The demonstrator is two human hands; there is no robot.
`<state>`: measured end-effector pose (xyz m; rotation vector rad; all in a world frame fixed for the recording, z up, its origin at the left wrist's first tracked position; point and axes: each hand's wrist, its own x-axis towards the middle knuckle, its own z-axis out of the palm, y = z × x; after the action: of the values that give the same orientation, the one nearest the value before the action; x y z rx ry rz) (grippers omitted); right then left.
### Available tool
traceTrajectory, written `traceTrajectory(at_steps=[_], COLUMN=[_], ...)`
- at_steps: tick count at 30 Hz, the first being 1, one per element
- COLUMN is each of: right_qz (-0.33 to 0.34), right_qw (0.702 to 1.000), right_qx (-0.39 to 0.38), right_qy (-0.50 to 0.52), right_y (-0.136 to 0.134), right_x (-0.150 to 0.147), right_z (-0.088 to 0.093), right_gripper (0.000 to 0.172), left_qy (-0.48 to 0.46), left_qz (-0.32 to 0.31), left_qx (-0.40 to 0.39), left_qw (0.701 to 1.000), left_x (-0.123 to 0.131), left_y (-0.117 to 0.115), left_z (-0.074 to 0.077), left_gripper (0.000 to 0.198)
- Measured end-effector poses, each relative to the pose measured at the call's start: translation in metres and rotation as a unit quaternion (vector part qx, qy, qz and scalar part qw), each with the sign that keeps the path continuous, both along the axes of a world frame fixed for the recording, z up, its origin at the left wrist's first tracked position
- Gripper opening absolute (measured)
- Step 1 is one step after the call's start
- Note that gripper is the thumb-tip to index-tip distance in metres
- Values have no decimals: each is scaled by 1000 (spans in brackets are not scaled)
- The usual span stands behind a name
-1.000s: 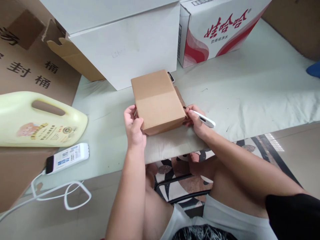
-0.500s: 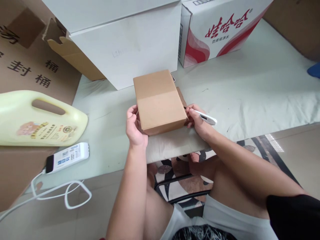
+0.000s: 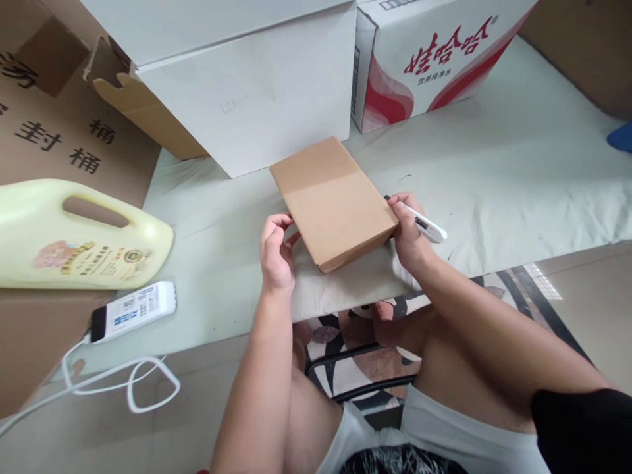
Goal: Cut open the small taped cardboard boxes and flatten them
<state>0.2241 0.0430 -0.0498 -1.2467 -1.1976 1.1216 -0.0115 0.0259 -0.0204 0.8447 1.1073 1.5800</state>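
Note:
A small brown cardboard box [image 3: 336, 197] lies turned at an angle on the cloth-covered table, its top closed. At its left edge is my left hand [image 3: 278, 257], fingers curled and tips against the box side, partly hidden by it. My right hand [image 3: 409, 234] is closed around a white box cutter [image 3: 430, 228], whose dark front end points at the box's right edge. The right fingers also touch the box near its right corner. Whether a blade is out I cannot tell.
Behind stand a large white box [image 3: 257, 99] and a white-and-red carton [image 3: 434, 66]. On the left are a pale yellow jug [image 3: 29, 230], a white power bank-like device [image 3: 135, 311] with a white cable [image 3: 79, 388], and big brown cartons [image 3: 59, 112]. The table's front edge runs just before my knees.
The box has turned, its near end swinging to the right. My right hand has moved right with the box cutter, and my left hand has shifted slightly right and down along the box's side.

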Motion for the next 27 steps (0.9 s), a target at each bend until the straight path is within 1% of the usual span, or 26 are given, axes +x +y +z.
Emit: traceTrajectory(at_steps=[3,4,6,9,11,13,16,21,23,27], right_qz=[-9,9,45,80,97,112,128,189,189,174], right_qw=[1000,1000,998,992,987,985,987,980,980,984], right_qx=[3,5,15,62,97,110,94,66,55,40], right_qy=[12,16,36,73,77,65,37,11,11,12], right_y=[-1,-2,-5,-9,-12,-15,-17,-18,-18,-17], right_x=[-1,-2,-5,-10,-13,-15,-16,-16,-18,-20], right_z=[-2,-3,-2,0,2,3,6,12,14,13], right_gripper=[53,54,54,54,54,53,56,54,55,61], left_qy=[5,7,2,-20,-29,-27,-5,16,18,46], left_qz=[-10,-4,28,65,52,25,3,7,7,15], left_qx=[6,9,25,64,92,109,113,121,119,117], left_qw=[1000,1000,999,996,994,993,994,993,993,992], left_x=[1,1,2,4,6,7,7,1,-1,-3], left_y=[0,0,1,2,2,1,0,0,0,2], left_z=[1,1,0,-1,-1,-1,1,2,2,1], left_gripper=[37,38,39,42,46,48,52,55,55,63])
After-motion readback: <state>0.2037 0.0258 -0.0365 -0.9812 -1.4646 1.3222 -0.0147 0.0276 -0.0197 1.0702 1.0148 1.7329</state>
